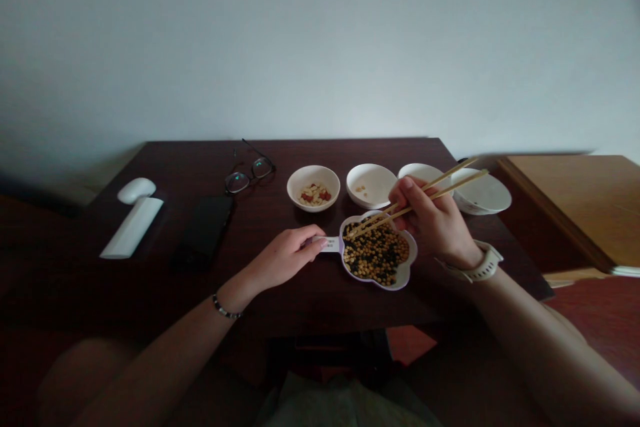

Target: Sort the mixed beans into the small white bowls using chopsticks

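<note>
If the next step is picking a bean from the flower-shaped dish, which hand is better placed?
Probably the right hand: it holds the chopsticks, their tips at the beans. The left hand is occupied, its grip closed on the handle of the dish.

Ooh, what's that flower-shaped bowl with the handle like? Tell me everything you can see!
The flower-shaped bowl has a wavy rim, white inside with purple along the edge, and looks like plastic. Its pale handle points left, with dark print too small to read. It is upright, on or just over the dark table, with yellowish and black beans mixed inside. The left hand holds the handle; chopsticks in the right hand reach to the beans with their tips.
</note>
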The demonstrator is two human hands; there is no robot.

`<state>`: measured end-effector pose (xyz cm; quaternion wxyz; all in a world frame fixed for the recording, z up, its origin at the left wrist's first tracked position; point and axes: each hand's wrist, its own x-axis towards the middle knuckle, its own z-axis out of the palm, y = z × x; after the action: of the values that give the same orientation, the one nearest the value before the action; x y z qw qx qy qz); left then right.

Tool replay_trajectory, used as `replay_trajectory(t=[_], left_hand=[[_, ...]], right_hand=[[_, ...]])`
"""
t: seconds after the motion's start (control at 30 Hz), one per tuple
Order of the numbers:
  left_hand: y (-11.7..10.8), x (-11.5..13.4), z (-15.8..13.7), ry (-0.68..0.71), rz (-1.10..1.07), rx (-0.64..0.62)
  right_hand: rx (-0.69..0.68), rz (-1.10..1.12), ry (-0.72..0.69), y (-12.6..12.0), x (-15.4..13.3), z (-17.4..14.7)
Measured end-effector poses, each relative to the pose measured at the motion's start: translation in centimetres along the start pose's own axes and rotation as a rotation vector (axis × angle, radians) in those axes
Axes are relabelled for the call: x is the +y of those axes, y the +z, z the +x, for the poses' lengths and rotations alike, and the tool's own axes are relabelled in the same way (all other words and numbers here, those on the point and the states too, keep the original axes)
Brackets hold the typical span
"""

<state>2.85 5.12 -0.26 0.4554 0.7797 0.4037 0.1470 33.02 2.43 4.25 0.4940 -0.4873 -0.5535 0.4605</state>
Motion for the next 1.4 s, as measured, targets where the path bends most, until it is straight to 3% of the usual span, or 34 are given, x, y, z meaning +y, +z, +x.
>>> replay_trajectory(t=[0.23,0.37,0.5,0.7,0.9,1.4], left_hand=[[0.0,0.0,-0.2,0.012,0.009,0.013],[-0.2,0.3,-0.3,0.011,0.01,0.003],[-0.3,0.3,-0.3,0.017,0.008,-0.001],[-0.1,0.2,-0.2,0.003,0.001,-0.009],[0.0,0.4,0.1,-0.023,0.001,-0.018],[0.1,0.1,0.5,-0.022,0.005,-0.017]], right_hand=[[0.258,0.083,-0.208,1.9,-2.0,3.8],[0.25,0.062,-0.23,3.3,-2.0,5.4],[0.268,0.118,-0.218,1.8,-2.2,4.5],[0.211,0.159,-0.035,-1.6,-0.8,0.9],[0.019,0.057,0.156,-2.2,1.9,-1.2],[-0.03,0.0,0.103,-1.9,3.3,-1.4]])
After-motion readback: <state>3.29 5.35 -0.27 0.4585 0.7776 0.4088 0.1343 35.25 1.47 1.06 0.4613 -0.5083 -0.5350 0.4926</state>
